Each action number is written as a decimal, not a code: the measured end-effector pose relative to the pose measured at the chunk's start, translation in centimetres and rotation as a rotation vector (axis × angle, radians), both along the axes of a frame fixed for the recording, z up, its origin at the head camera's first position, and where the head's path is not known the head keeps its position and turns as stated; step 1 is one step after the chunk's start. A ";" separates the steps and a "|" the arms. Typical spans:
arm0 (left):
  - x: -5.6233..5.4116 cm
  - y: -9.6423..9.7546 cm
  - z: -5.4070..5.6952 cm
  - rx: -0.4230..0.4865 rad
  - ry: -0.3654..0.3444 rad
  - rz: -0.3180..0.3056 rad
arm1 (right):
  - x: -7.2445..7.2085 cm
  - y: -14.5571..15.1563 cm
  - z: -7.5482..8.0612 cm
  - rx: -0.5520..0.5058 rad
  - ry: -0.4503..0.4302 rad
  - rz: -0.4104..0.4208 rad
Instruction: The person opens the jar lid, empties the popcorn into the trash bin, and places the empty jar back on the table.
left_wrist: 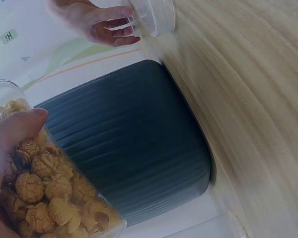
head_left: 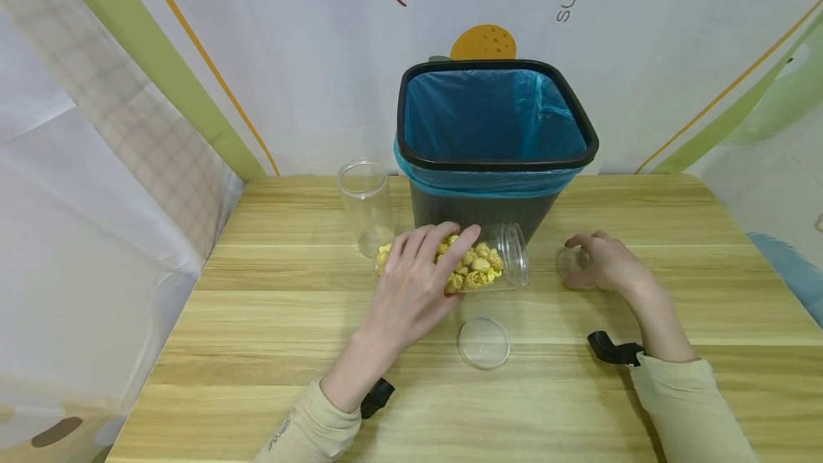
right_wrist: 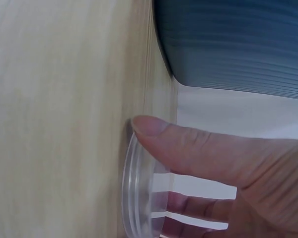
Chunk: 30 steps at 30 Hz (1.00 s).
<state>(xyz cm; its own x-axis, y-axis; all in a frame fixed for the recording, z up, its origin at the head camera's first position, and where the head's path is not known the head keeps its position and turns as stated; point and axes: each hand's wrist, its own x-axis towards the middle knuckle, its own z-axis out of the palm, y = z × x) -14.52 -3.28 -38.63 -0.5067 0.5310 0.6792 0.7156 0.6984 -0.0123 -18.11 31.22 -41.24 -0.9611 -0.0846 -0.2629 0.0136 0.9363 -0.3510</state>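
Observation:
My left hand [head_left: 411, 284] grips a clear jar [head_left: 514, 256] lying sideways above the table, its open mouth towards the right. Yellow popcorn [head_left: 481, 271] fills much of it; in the left wrist view, pieces of popcorn [left_wrist: 54, 186] press against the wall by my thumb. To the right of the bin, my right hand [head_left: 604, 263] holds a clear round lid [right_wrist: 136, 193] by its rim, thumb on one side and fingers on the other, at the tabletop. A second clear lid [head_left: 484, 343] lies flat on the table in front of the jar.
A dark bin [head_left: 495, 164] lined with a blue bag stands at the back of the wooden table [head_left: 276, 349]. Left of it stands another clear jar [head_left: 366, 209], upright and uncovered. A printed curtain [head_left: 321, 70] hangs behind.

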 end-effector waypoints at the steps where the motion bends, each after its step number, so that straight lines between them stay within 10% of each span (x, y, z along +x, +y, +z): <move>1: 0.0 0.0 0.0 0.003 -0.004 0.000 | 0.0 0.0 -0.1 0.001 0.001 -0.002; 30: 0.1 -0.5 0.8 0.039 0.009 -0.006 | 1.0 0.9 3.5 -0.176 0.065 -0.136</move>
<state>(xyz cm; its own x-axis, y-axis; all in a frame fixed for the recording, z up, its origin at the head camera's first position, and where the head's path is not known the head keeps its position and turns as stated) -14.46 -3.78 -37.83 -0.4973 0.5071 0.7039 0.7194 0.6945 0.0079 -17.10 32.17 -37.76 -0.9812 0.0074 -0.1926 0.1072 0.8516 -0.5132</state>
